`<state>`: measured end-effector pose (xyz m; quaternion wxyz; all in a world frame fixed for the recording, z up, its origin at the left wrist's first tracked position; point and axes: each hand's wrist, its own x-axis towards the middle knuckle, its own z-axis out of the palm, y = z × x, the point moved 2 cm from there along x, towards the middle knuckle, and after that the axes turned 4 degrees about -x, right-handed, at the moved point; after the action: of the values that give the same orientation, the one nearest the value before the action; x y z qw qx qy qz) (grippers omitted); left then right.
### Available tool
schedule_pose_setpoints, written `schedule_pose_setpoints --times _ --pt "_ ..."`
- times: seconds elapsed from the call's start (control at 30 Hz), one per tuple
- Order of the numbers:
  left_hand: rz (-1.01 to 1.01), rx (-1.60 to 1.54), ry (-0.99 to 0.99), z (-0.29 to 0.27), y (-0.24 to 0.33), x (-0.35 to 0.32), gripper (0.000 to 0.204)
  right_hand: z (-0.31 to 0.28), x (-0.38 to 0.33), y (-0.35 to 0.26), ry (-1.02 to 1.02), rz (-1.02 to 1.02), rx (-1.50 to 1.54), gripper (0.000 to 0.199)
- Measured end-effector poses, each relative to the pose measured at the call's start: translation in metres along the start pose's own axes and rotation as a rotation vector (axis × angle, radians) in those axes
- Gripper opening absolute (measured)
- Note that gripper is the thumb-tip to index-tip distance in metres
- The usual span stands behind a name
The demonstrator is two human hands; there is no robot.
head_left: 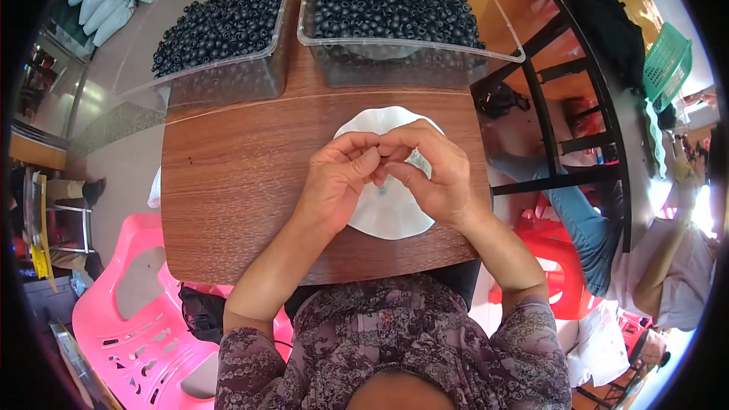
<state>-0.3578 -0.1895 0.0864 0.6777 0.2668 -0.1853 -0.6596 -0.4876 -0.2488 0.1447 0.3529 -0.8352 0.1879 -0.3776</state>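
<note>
My left hand and my right hand meet fingertip to fingertip above a white plate with a wavy rim. Thumb and forefinger of each hand are pinched together. Whatever is between them is hidden or too small to make out. Some tiny pale greenish bits lie on the plate, partly covered by my hands. The plate rests on a brown wood-grain table, near its front edge.
Two clear plastic bins, a left one and a right one, stand at the table's far side, heaped with black bead-like pieces having holes. A pink chair is at left. Right are a black frame, a red stool and another person.
</note>
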Motion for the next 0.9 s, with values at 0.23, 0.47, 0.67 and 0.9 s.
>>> schedule_pose_setpoints --times 0.23,0.47,0.67,0.9 --pt "-0.079 -0.086 0.032 0.004 -0.002 -0.003 0.018 -0.001 -0.022 0.004 0.173 0.341 0.410 0.036" --pt "-0.160 -0.105 0.030 0.006 -0.006 -0.004 0.021 -0.001 -0.023 0.006 0.154 0.242 0.013 0.035" --pt "-0.205 -0.103 0.065 0.008 -0.006 -0.006 0.020 0.001 -0.025 0.011 0.143 0.125 -0.051 0.025" --pt "-0.183 0.062 0.067 0.011 -0.002 -0.013 0.019 -0.003 -0.029 0.008 0.150 0.133 -0.068 0.025"
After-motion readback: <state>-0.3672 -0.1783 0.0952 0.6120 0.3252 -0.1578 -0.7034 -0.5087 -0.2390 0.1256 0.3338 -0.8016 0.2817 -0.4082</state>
